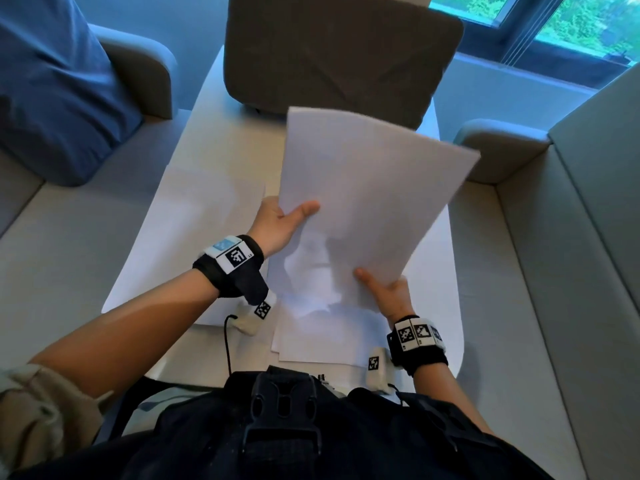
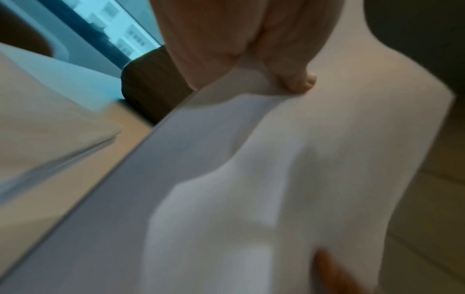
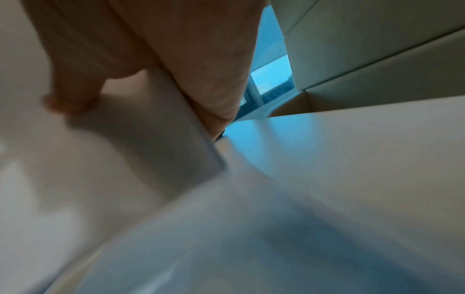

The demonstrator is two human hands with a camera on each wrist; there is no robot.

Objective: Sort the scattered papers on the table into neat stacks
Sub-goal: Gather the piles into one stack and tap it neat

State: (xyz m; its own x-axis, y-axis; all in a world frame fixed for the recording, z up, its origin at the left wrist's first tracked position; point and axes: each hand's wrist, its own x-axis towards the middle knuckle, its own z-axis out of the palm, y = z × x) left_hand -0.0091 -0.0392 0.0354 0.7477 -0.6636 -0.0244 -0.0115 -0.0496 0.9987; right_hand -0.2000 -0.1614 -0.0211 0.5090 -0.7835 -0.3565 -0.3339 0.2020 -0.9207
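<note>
Right now both hands hold one bundle of white sheets [image 1: 374,188] tilted up off the bench [image 1: 221,140], its long axis running away from the person toward the brown cushion [image 1: 332,53] at the far end. The left hand [image 1: 277,226] pinches the bundle's left edge, thumb laid on the upper face and fingers hidden behind; the right hand [image 1: 388,292] pinches the near right corner the same way. So the bundle lies forward of and between the two hands, with neither plainly nearer to its middle.

What the next move turns on, as I judge it, is where this bundle sits relative to the papers lying flat — a loose, crooked layer [image 1: 322,327] directly beneath and toward the person, and another sheet or low stack [image 1: 207,209] to the left, just beside the left wrist. Squaring the held edges probably comes before setting them down on either.

The head view gives the whole layout but hides the fingers under the paper. The left wrist view, though blurred, shows the thumb [image 2: 299,81] pressing the sheet, whose near part bulges and curls, with layered edges visible. The right wrist view shows the right thumb [image 3: 70,99] on the paper and bare bench surface [image 3: 365,143] beyond — too smeared for more.
</note>
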